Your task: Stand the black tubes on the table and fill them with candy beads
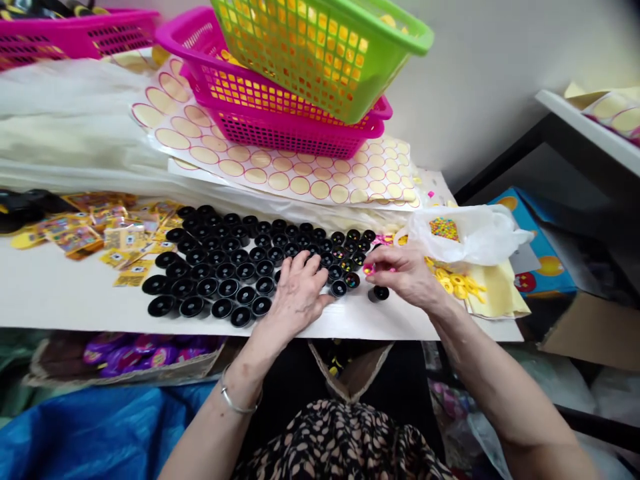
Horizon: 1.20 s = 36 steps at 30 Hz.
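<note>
Several small black cups (227,270) stand upright in close rows on the white tabletop. My left hand (300,290) lies over the right part of the rows, fingers spread, with fingertips touching or just above cup rims. Thumb and fingers of my right hand (407,272) are pinched around a small pink piece (370,269), partly hidden by the fingers. Below that hand, a single black cup (381,293) stands apart. Some cups near the right end (352,280) contain small multicoloured beads. More beads (444,229) lie in a white plastic bag (470,233) beyond my right hand.
Yellow rings (457,283) lie right of my right hand. Printed yellow packets (125,237) are piled left of the cups. Behind stand pink baskets (295,130) and a green basket (320,60) on sticker sheets (300,183). A blue box (540,247) is at right.
</note>
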Tool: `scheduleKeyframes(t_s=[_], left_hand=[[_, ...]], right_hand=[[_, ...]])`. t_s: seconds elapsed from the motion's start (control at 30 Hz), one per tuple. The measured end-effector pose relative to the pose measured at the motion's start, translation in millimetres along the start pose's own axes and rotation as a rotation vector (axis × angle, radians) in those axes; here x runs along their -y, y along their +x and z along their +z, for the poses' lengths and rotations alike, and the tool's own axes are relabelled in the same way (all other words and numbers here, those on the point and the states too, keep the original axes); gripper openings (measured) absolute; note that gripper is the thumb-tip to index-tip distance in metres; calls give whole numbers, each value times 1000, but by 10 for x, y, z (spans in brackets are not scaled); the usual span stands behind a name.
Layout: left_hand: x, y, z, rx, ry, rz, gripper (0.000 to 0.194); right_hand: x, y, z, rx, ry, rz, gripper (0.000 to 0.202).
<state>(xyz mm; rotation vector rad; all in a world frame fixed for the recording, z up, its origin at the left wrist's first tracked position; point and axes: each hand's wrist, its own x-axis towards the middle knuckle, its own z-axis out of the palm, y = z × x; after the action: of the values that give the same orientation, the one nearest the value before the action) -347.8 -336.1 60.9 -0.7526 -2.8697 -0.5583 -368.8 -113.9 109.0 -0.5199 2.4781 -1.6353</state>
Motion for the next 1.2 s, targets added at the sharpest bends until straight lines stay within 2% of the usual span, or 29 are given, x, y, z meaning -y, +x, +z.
scheduleKeyframes(t_s=[0.1,0.17,0.3,0.43,0.6,0.7,0.8,0.9,0.97,1.0,1.07,1.13,1.2], left_hand=[[-8,-6,-4,-12,-25,-1,26],[-8,-8,-7,-19,-31,-2,26],[-3,-9,-5,-15,-24,1,29],[-3,-15,0,-5,-13,-6,26],[2,-18,1,-6,2,-3,28],[30,-18,16,-31,10,20,28],[89,-3,65,-71,25,51,28],[146,29,125,-104,39,65,28],[160,42,143,-105,56,68,28],[160,44,143,-103,65,68,28],[151,41,134,-92,82,65,29],[137,37,120,-81,93,59,30],[125,34,109,-79,91,53,31]], right_hand=[[-2,17,148,144,-160,-55,8],[14,17,213,195,-288,-108,12],[73,8,336,262,-739,-231,19],[99,17,455,336,-1098,-304,14],[120,27,536,359,-1194,-367,16],[165,22,475,324,-1162,-359,16],[181,28,209,178,-998,-317,19],[83,52,-316,-135,-750,-210,17],[-63,93,-741,-367,-674,-16,16],[-158,129,-944,-470,-691,137,19],[-372,234,-1282,-546,-845,471,18],[-585,368,-1490,-575,-900,589,17],[-767,494,-1578,-576,-897,619,14]])
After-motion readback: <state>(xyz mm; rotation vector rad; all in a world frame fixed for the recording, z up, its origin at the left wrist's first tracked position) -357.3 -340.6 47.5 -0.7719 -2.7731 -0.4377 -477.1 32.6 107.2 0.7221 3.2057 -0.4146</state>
